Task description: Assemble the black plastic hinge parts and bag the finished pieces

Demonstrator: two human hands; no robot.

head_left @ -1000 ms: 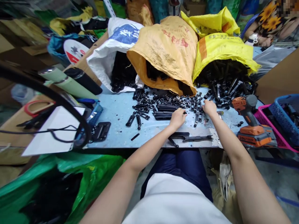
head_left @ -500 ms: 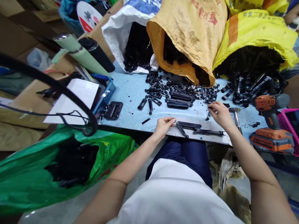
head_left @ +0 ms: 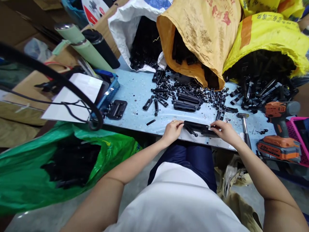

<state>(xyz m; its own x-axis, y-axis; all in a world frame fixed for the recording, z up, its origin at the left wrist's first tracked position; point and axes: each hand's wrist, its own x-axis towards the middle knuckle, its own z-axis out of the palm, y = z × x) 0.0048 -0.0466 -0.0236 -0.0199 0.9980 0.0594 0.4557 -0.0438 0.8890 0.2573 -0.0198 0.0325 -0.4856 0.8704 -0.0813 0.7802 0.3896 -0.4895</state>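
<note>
A long black plastic bar [head_left: 197,127] lies near the front edge of the pale blue table [head_left: 135,93]. My left hand [head_left: 172,130] pinches its left end. My right hand [head_left: 223,130] grips its right end, fingers closed over it. Just beyond the bar lies a scatter of small black plastic parts [head_left: 185,96] and two stacked black strips [head_left: 184,106]. A hammer [head_left: 244,124] rests right of my right hand.
Three open sacks of black parts stand at the back: white [head_left: 135,35], orange [head_left: 205,35], yellow [head_left: 263,42]. An orange cordless drill [head_left: 278,129] sits at the right, beside a pink basket [head_left: 299,135]. A green bag [head_left: 60,164] hangs at lower left. A blue basket [head_left: 108,93] stands left.
Both hands have come back from the parts pile to the table's front edge. They now hold the long black bar at its two ends. The camera has tilted down.
</note>
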